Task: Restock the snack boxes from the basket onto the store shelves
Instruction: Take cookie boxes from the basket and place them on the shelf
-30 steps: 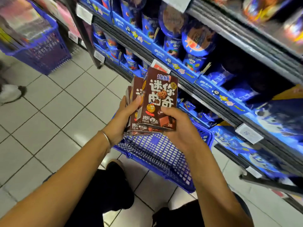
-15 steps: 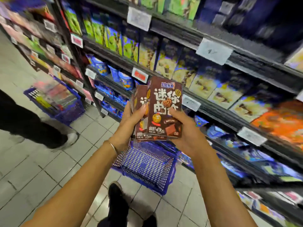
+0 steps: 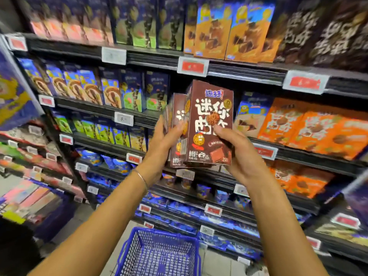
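Boxes: several brown snack boxes stand upright in a fanned stack, held in the air between both hands in front of the shelves and well above the basket; the front one faces the camera, with white lettering and a cookie picture on it.
Left: left hand grips the stack's left side, thumb pressed on the face of the second box, fingers curled behind it.
Right: right hand grips the front box at its lower right edge, thumb lying across the face, fingers wrapped behind and out of sight.
Basket: blue mesh basket sits on the floor below the forearms, just beside the bottom shelf.
Shelves: dark shelves fill the view, with red price tags clipped along their edges.
Neighbours: orange boxes stand behind and to the right of the held stack.
Top right: dark brown boxes with similar white lettering, blurred.
Wrist: thin bangle circles the left wrist.
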Action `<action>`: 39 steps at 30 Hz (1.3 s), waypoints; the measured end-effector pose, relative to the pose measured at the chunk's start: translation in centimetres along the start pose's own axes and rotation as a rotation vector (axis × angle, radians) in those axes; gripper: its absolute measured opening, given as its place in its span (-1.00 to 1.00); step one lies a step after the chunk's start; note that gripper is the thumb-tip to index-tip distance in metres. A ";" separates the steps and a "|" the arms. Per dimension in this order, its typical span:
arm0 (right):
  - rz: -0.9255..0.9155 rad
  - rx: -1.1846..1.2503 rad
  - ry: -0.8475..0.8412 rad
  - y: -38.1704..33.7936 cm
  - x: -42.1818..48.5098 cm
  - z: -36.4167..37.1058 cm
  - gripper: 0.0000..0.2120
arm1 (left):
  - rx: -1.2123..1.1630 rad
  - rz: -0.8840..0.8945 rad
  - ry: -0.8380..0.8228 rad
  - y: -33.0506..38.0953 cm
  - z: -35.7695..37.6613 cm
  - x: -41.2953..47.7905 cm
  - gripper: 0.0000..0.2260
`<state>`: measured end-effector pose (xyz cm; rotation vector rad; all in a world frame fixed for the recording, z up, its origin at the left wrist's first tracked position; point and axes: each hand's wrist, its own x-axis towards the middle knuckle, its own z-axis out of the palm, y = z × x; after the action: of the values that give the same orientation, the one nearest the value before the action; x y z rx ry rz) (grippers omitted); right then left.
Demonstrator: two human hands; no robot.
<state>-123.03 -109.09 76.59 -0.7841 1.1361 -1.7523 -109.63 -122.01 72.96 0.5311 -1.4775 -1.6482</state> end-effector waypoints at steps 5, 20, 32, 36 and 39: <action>-0.164 -0.063 0.009 -5.3 0.1 1.1 -0.54 | -0.094 0.106 -0.166 4.7 1.9 2.1 -0.31; -0.452 -0.238 0.123 -13.7 -2.2 -2.1 -0.70 | -0.224 0.152 -0.392 9.5 9.0 6.7 -0.18; -0.632 -0.402 0.409 -21.7 -2.2 -15.1 -0.62 | -0.184 0.307 -0.362 11.8 16.5 9.0 -0.22; -0.677 -0.472 0.720 -23.2 0.5 -19.5 -0.51 | -0.242 0.287 -0.327 12.1 18.9 9.6 -0.17; -0.698 -0.506 0.834 -24.2 2.6 -22.0 -0.50 | -0.246 0.308 -0.299 11.9 20.6 10.2 -0.21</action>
<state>-150.81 -98.69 90.60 -0.8153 2.0981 -2.5328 -127.67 -117.32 90.97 -0.0814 -1.4509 -1.6766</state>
